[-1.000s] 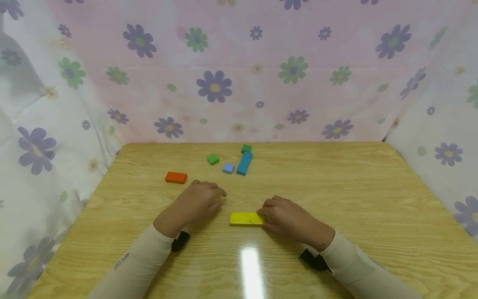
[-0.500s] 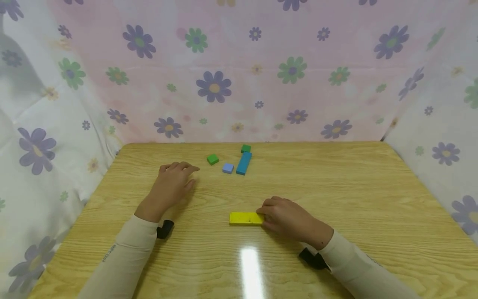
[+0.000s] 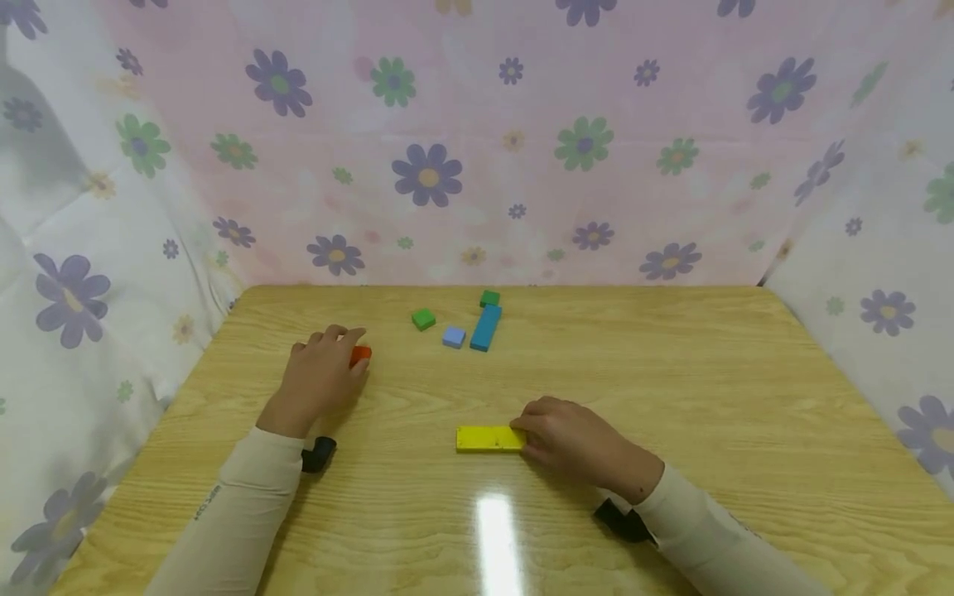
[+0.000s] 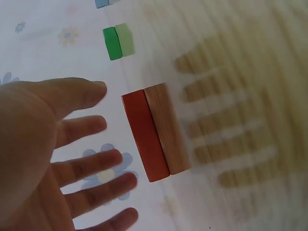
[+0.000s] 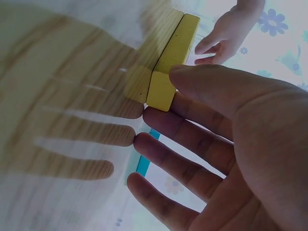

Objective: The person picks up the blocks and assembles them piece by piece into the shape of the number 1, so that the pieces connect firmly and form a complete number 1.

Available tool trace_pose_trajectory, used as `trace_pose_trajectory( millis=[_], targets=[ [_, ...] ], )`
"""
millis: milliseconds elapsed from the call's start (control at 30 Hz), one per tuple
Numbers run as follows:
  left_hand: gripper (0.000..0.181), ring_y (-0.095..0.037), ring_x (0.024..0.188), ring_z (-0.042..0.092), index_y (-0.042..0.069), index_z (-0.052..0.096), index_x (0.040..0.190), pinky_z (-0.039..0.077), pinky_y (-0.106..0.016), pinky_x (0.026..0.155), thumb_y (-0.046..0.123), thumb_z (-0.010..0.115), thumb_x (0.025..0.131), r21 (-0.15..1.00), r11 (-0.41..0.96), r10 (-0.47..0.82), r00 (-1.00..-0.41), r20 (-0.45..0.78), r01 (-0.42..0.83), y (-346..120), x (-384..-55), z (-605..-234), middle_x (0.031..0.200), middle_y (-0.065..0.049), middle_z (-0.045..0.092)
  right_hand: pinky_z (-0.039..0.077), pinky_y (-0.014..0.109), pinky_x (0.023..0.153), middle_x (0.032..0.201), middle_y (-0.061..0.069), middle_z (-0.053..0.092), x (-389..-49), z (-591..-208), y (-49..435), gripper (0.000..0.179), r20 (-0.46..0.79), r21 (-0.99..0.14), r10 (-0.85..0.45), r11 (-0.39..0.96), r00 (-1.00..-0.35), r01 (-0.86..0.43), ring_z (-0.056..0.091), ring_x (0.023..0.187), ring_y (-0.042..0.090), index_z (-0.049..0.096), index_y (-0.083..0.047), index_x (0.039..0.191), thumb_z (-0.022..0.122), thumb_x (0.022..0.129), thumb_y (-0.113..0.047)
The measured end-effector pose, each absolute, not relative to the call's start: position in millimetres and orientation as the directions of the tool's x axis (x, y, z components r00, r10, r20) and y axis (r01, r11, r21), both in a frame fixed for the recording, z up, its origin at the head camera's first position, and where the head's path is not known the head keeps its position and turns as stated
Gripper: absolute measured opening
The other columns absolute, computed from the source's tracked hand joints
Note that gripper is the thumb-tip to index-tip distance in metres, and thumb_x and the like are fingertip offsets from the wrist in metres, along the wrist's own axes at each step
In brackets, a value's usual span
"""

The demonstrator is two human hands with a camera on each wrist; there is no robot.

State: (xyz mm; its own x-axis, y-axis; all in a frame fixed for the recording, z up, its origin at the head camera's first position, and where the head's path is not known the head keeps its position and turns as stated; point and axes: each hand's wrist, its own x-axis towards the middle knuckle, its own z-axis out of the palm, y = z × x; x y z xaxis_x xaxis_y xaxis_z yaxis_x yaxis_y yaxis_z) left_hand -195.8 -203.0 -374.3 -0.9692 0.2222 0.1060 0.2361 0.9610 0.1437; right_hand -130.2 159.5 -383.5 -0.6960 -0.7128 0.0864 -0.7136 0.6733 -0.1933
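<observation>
My left hand [image 3: 319, 377] reaches over the red block [image 3: 361, 354] at the left of the table, partly hiding it in the head view. In the left wrist view the fingers are spread and extended, with a visible gap between them and the red block [image 4: 146, 135]. Nearer the front, a long yellow block [image 3: 487, 439] lies flat on the table. Its right end is pinched by my right hand [image 3: 585, 443]. The right wrist view has the thumb on one face of the yellow block [image 5: 162, 90] and the index finger behind it; the other fingers stretch out below.
Toward the back of the wood-grain table [image 3: 671, 372] lie a light green block [image 3: 423, 319], a small lilac block [image 3: 454, 337], a long blue block [image 3: 486, 329] and a dark green block [image 3: 489, 299] touching or close to the blue one's far end. A flowered cloth [image 3: 507, 182] hangs behind.
My left hand has moved left, away from the middle, to the red block, which it covered half a second ago and now partly uncovers. The right hand and the yellow block have stayed put.
</observation>
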Motion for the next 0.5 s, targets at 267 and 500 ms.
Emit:
trace_pose_trajectory(
  millis=[267, 500],
  targets=[
    [0.053, -0.050, 0.112, 0.059, 0.005, 0.050, 0.145, 0.046, -0.066, 0.092, 0.026, 0.062, 0.098, 0.168, 0.965, 0.191, -0.979, 0.069, 0.200, -202.5, -192.8, -372.1, 0.137, -0.028, 0.053, 0.058, 0.029, 0.077, 0.103, 0.002, 0.070, -128.8, -383.3, 160.0, 0.029, 0.101, -0.180, -0.713, 0.672, -0.693, -0.718, 0.065, 0.093, 0.015, 0.074, -0.007, 0.113, 0.079, 0.086, -0.018],
    [0.049, -0.047, 0.109, 0.061, 0.004, 0.052, 0.143, 0.049, -0.063, 0.088, 0.026, 0.061, 0.099, 0.165, 0.966, 0.196, -0.979, 0.047, 0.201, -202.9, -193.2, -373.1, 0.133, -0.028, 0.055, 0.057, 0.028, 0.077, 0.103, 0.002, 0.070, -130.3, -384.3, 160.2, 0.030, 0.108, -0.186, -0.716, 0.667, -0.689, -0.722, 0.065, 0.093, 0.014, 0.074, -0.007, 0.113, 0.079, 0.086, -0.018]
  ],
)
